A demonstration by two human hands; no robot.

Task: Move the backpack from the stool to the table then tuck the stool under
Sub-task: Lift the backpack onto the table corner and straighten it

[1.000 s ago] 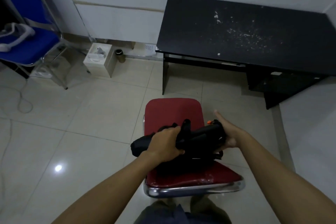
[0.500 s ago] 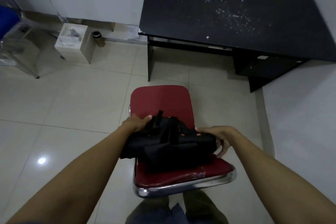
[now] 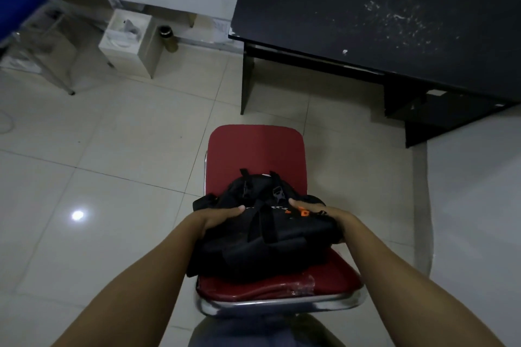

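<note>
A black backpack [image 3: 262, 236] with orange buckles lies on the near half of a red-cushioned stool [image 3: 255, 153] with a chrome rim. My left hand [image 3: 217, 217] grips the backpack's left side, thumb on top. On the right side my right hand [image 3: 324, 214] holds it, fingers curled under its edge. The black table [image 3: 366, 14], its top flecked with white chips, stands beyond the stool at the upper right.
A white box [image 3: 127, 42] and a small dark cylinder [image 3: 166, 32] sit on the tiled floor by the far wall. A blue chair with metal legs [image 3: 36, 45] stands at the far left. A white wall [image 3: 479, 205] runs along the right.
The view has tilted down and closer. Both hands have shifted from the backpack's ends to a firmer hold on its two sides; the pack sits flatter on the stool.
</note>
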